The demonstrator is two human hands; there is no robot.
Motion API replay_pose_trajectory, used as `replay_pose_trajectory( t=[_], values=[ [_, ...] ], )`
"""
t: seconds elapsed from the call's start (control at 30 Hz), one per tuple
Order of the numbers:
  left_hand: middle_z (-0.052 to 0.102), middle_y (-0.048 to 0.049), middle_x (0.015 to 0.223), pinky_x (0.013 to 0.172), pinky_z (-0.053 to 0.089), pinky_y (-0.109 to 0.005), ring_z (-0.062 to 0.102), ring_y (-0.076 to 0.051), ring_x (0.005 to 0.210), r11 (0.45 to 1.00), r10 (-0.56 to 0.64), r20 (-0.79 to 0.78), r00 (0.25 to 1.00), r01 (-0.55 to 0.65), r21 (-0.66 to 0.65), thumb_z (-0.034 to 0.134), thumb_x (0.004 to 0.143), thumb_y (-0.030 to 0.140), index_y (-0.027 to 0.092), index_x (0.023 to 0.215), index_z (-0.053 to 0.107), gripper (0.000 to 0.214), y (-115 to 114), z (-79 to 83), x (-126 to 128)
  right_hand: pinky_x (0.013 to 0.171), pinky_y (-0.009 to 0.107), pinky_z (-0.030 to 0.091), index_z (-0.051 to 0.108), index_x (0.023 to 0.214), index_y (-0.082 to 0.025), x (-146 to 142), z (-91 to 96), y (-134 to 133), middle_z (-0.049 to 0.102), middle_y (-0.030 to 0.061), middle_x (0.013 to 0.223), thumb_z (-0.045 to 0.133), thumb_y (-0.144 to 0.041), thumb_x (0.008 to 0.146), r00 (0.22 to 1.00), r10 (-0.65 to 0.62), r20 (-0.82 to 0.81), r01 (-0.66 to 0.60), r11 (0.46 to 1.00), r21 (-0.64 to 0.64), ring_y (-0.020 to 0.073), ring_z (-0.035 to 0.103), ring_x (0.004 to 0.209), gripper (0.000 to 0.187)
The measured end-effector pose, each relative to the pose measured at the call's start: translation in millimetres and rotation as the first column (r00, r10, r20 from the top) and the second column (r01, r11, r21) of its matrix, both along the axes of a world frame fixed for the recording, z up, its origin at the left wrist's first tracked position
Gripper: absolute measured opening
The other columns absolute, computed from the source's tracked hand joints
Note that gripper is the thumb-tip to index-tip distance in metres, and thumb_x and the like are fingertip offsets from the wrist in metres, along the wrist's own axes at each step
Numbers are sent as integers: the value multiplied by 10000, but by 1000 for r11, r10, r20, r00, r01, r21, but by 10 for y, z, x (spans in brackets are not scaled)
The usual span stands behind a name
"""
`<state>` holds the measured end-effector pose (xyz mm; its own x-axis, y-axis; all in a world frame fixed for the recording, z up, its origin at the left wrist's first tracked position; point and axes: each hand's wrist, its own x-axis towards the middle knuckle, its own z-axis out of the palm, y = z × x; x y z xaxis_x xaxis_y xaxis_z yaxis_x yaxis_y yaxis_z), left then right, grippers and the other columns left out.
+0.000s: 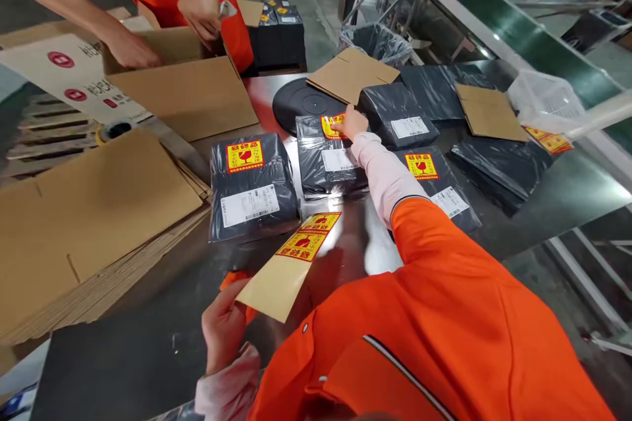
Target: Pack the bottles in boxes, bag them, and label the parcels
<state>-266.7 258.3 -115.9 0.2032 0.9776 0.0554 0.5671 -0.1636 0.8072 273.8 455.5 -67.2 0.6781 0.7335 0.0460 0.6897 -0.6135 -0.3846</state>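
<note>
My left hand (224, 325), low in view, pinches the end of a strip of fragile stickers (301, 247). Yellow-and-red labels remain on its far part; the near part is bare backing. My right hand (354, 122) reaches forward and presses outstretched fingers on a fragile sticker (332, 125) lying on the middle black-wrapped parcel (311, 171). That parcel also carries a white label (338, 160). To its left sits another black parcel (284, 174) with sticker and white label. A third stickered parcel (439, 168) lies partly under my right forearm.
Behind stand another black parcel (380, 105), a black turntable (296, 105) and folded cardboard (350, 72). Stacked flat cartons (99, 204) fill the left. Across the table a co-worker's hands (131, 49) are at an open carton (192, 92). A conveyor (494, 6) runs at right.
</note>
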Motion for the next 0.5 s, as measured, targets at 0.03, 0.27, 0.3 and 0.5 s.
replay_pose_trajectory(
  t=[0.03,0.27,0.3,0.5],
  values=[
    [823,-30,870,632,632,-361,789,-293,760,999,28,35,999,-26,-47,661,795,420,275,878,835,241,-5,17,15,1168,650,429,486,1545,-48,-2,-4,4,550,321,1508,847,-503,858,998,6,61,-6,1000,-2,455,567,1372,899],
    [820,-39,846,681,650,-420,794,-338,820,977,92,-1,996,-90,-191,670,685,418,268,802,835,251,-36,239,62,1338,644,53,311,1712,-150,171,-85,5,187,126,1804,381,-454,1108,886,464,-3,-452,862,-227,368,100,1680,680],
    [820,-44,844,682,650,-417,795,-339,823,979,92,-12,996,-92,-181,654,677,408,265,789,834,256,-45,260,55,1330,666,45,269,1722,-123,144,-95,38,154,144,1807,327,-466,1117,939,343,-32,-340,910,-235,383,81,1680,698],
    [815,-49,841,667,647,-389,799,-326,838,989,110,3,994,-109,-96,581,675,356,263,747,821,267,-102,288,28,1308,717,-32,255,1724,-103,-349,-28,103,75,162,1808,350,-513,1104,919,394,13,-382,899,-213,424,-4,1679,749]
  ],
)
